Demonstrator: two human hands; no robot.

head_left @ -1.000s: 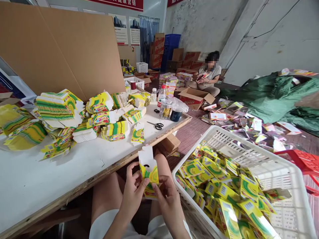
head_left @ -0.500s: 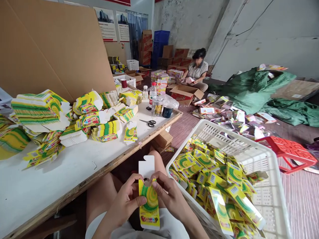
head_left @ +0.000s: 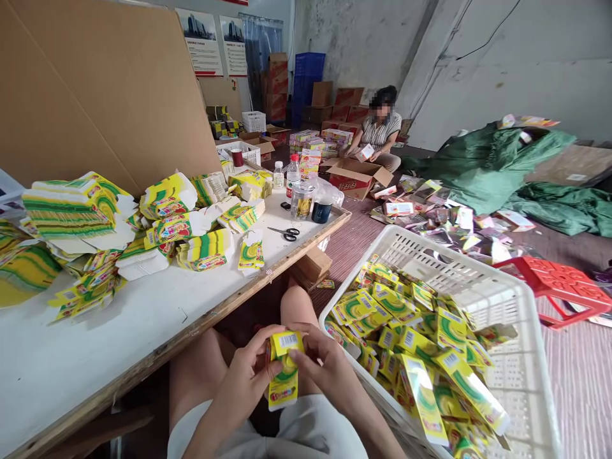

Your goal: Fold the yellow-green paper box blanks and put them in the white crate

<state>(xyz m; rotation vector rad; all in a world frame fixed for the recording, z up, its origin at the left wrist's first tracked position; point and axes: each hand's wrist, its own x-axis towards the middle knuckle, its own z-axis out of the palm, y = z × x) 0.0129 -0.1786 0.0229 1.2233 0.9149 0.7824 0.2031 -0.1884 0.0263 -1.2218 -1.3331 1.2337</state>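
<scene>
Both my hands hold one small yellow and green carton [head_left: 284, 376] over my lap, below the table's front edge. My left hand [head_left: 248, 376] grips its left side with the thumb across the front. My right hand [head_left: 325, 366] pinches its top, where a flap with a barcode lies folded down. To the right stands a white plastic basket [head_left: 507, 299] filled with several folded cartons of the same kind [head_left: 411, 331]. Stacks of flat yellow and green carton blanks [head_left: 162, 223] lie on the white table [head_left: 119, 331] to my left.
Scissors [head_left: 285, 234], bottles and a jar [head_left: 301, 199] sit at the table's far end. A big cardboard sheet [head_left: 109, 83] leans behind the table. Another person [head_left: 380, 131] sits by boxes at the back. A red stool [head_left: 557, 284] and green tarp [head_left: 492, 166] are right.
The carton's white hanging tab, which stood up before, is now folded down and a barcode flap shows at the top. My hands have closed in over the carton's top.
</scene>
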